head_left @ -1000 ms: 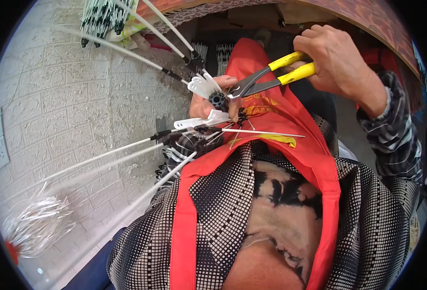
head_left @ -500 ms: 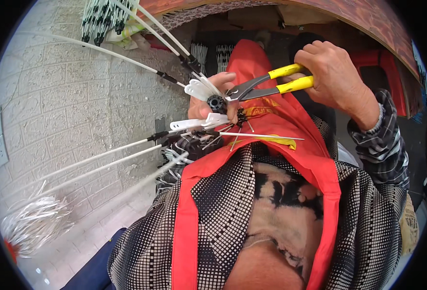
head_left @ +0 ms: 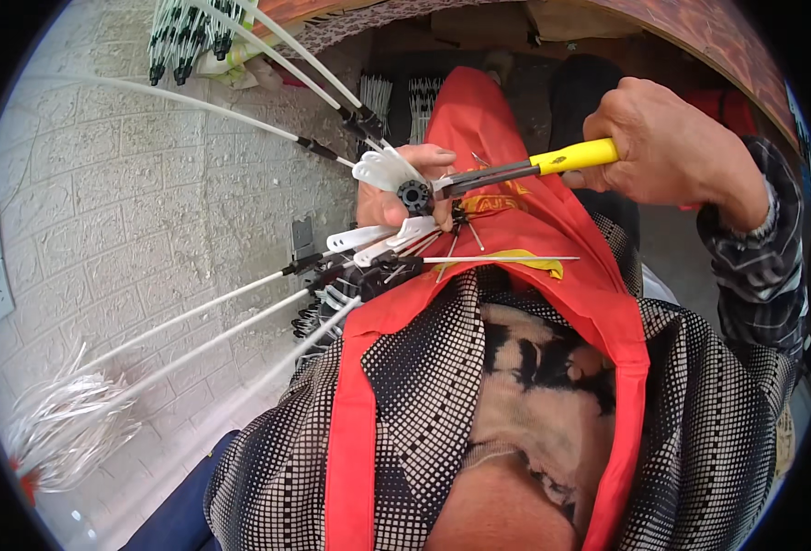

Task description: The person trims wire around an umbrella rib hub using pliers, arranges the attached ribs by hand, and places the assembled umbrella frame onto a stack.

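Note:
Yellow-handled pliers (head_left: 570, 158) are gripped in my right hand (head_left: 653, 142), at the upper right. Their dark jaws reach left to the rim of a round black notched hub (head_left: 413, 196). My left hand (head_left: 380, 204) is closed around this hub, its fingers partly hidden behind it. White flat tabs with small holes (head_left: 382, 171) fan out beside the hub. From this assembly long white rods with black joints (head_left: 194, 305) spread toward the left and upper left. A small cluster of black-tipped thin pins (head_left: 460, 220) lies just right of the hub.
A red apron (head_left: 479, 119) covers my lap. A brown wooden tabletop (head_left: 699, 41) curves across the upper right. Bundles of black-tipped rods (head_left: 185, 46) stand at the upper left, and white strips (head_left: 75, 422) lie at the lower left. A textured wall (head_left: 139, 211) runs along the left.
My right hand has moved a little right and turned the pliers, so the two handles now nearly overlap. The jaws remain at the hub, and my left hand has hardly moved.

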A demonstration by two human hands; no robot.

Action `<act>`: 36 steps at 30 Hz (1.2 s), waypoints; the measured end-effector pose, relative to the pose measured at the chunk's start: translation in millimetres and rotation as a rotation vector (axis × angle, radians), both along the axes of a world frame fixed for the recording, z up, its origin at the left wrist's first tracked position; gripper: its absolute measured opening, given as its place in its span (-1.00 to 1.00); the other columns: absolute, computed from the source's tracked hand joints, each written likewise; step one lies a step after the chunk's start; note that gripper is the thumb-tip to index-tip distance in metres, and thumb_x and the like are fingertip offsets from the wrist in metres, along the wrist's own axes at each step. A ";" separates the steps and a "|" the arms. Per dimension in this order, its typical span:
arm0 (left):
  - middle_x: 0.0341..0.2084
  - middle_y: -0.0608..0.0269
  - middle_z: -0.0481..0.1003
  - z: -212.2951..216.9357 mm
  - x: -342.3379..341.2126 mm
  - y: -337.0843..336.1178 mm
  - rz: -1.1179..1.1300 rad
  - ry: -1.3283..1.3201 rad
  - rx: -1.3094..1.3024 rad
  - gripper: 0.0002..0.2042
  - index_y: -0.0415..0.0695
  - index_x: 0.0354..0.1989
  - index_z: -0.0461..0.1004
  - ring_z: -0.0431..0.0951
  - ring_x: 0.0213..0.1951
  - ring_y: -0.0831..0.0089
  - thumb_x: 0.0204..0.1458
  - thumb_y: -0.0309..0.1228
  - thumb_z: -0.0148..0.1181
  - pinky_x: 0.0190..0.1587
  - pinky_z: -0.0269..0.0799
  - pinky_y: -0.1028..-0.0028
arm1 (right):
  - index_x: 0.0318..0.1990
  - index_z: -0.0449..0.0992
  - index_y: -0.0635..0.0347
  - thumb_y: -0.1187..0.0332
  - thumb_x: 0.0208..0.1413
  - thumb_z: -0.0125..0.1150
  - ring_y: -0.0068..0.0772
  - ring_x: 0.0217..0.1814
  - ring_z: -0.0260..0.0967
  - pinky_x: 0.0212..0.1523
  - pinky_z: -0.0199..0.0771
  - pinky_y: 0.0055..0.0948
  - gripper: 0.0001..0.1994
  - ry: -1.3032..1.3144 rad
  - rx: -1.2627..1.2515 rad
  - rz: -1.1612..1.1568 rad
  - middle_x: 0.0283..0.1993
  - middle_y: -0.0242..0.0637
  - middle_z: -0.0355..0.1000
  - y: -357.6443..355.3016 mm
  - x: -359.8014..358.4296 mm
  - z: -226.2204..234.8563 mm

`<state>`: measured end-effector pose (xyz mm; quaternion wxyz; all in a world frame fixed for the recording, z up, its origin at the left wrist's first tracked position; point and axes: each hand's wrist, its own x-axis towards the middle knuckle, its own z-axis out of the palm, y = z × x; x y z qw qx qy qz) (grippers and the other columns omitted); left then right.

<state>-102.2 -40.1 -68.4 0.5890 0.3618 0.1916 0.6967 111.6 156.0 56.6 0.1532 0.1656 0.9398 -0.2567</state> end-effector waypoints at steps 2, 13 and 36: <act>-0.47 -0.21 0.52 0.1 -1.4 3.1 -0.068 -0.002 0.051 -0.26 -0.59 0.08 0.28 0.58 -0.50 0.23 -0.13 -0.22 0.41 -0.47 0.53 0.43 | -0.41 0.59 0.26 0.17 -0.09 0.40 -0.21 -0.60 0.42 -0.53 0.40 -0.35 -0.70 -0.138 -0.093 0.018 -0.58 -0.13 0.47 4.5 -6.3 3.3; -0.40 -0.18 0.53 16.4 4.9 -6.9 -0.007 0.058 -0.067 -0.26 -0.57 0.09 0.29 0.58 -0.49 0.23 -0.15 -0.22 0.42 -0.46 0.53 0.43 | -0.43 0.58 0.38 0.04 -0.02 0.38 -0.52 -0.59 0.43 -0.52 0.44 -0.54 -0.55 -0.595 -1.021 0.099 -0.58 -0.29 0.49 20.9 -18.2 -51.3; -0.57 -0.03 0.52 13.4 7.5 17.6 0.290 0.034 -0.108 -0.26 -0.48 0.03 0.37 0.57 -0.59 0.33 -0.09 0.00 0.37 -0.63 0.44 0.52 | -0.50 0.53 0.39 0.18 0.02 0.33 0.02 -0.61 0.33 -0.51 0.35 -0.21 -0.65 0.141 -0.242 -0.077 -0.64 0.00 0.38 0.8 1.8 -26.6</act>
